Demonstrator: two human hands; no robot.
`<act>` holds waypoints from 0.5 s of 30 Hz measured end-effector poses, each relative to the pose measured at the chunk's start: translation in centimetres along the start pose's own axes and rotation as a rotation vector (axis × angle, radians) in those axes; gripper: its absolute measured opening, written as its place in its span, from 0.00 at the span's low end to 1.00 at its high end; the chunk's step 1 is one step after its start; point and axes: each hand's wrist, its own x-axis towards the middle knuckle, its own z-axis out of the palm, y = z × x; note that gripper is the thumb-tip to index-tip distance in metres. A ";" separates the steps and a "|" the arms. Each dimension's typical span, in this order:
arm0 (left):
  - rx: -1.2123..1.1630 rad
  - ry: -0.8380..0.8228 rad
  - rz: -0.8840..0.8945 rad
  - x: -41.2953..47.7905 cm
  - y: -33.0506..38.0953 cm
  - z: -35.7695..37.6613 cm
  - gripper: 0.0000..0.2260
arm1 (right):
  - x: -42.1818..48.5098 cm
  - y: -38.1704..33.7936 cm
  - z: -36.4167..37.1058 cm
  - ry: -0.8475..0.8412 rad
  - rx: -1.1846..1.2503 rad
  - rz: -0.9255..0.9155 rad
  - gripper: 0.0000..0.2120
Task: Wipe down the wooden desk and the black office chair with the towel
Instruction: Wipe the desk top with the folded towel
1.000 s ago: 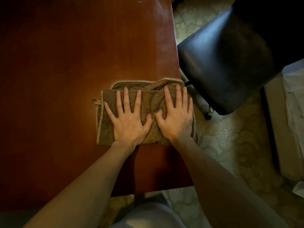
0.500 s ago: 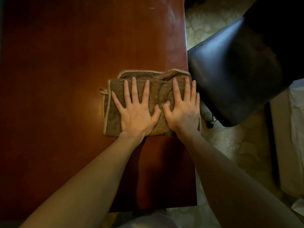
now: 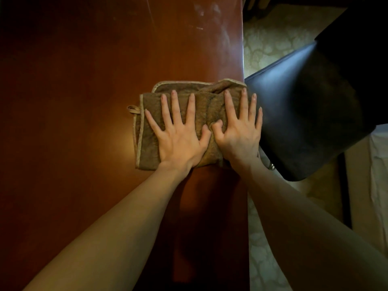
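A folded brown towel (image 3: 151,131) with a pale hem lies on the reddish wooden desk (image 3: 84,101), close to the desk's right edge. My left hand (image 3: 180,135) presses flat on the towel's middle, fingers straight and spread. Beside it, thumb to thumb, my right hand (image 3: 239,133) presses flat on the towel's right part, its outer fingers reaching past the desk edge. The black office chair (image 3: 315,114) stands right of the desk, its glossy seat almost touching the towel's corner.
Pale patterned carpet (image 3: 264,47) shows between the desk and the chair and below the chair. A chair caster (image 3: 271,165) peeks out under the seat. A white cloth-covered surface (image 3: 378,185) lies at the far right. Dusty smears (image 3: 210,15) mark the desk's far right part.
Both hands have slid the towel away from me along the desk's right side, and more of the near desk surface now shows behind my wrists.
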 end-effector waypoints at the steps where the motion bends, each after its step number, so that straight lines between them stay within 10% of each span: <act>1: 0.000 0.004 -0.004 0.6 0.2 0.0 0.35 | 0.8 0.1 0.0 -0.004 -0.004 -0.002 0.35; 15: -0.022 0.008 -0.098 8.8 2.2 -0.1 0.34 | 10.5 0.6 0.4 0.005 0.013 -0.069 0.34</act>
